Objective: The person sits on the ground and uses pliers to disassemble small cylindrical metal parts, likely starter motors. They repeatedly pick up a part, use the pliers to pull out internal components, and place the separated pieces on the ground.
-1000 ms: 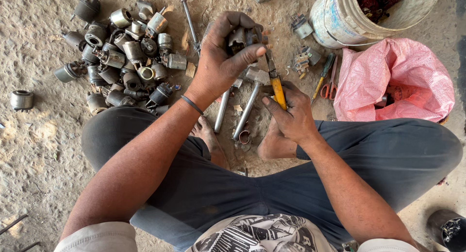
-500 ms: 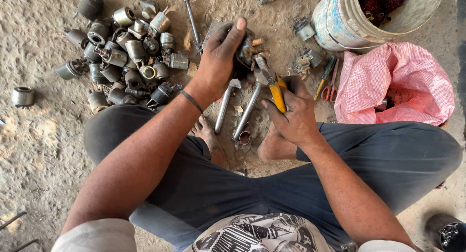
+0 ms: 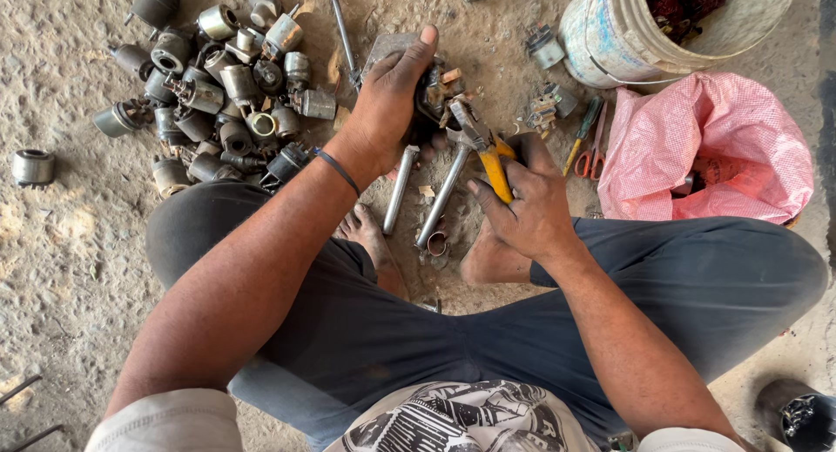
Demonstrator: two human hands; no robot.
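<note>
Your left hand (image 3: 392, 104) is clamped over a dark metal part (image 3: 433, 93) on the dirt floor (image 3: 52, 243), fingers wrapped over its top and thumb toward you, so it sits pinned in front of your bare feet. Your right hand (image 3: 522, 199) is closed round the yellow handles of the pliers (image 3: 483, 151), whose nose points up and left into the part, right at the edge of your left palm. By the look of it, you are at the gripping or prying stage on that part; the next move likely calls for a firm hold-down with the left and a steady squeeze and pull with the right, keeping the nose clear of your own fingers. Two steel rods (image 3: 422, 195) lie between your feet, just below the part. A heap of cylindrical housings (image 3: 218, 95) sits to the left, a bucket (image 3: 610, 43) and pink bag (image 3: 705, 147) to the right, with red snips (image 3: 595, 143) beside the bag. Your left hand hides most of the part, so its shape is unclear, and I cannot tell whether the pliers' tips have actually bitten onto anything.
</note>
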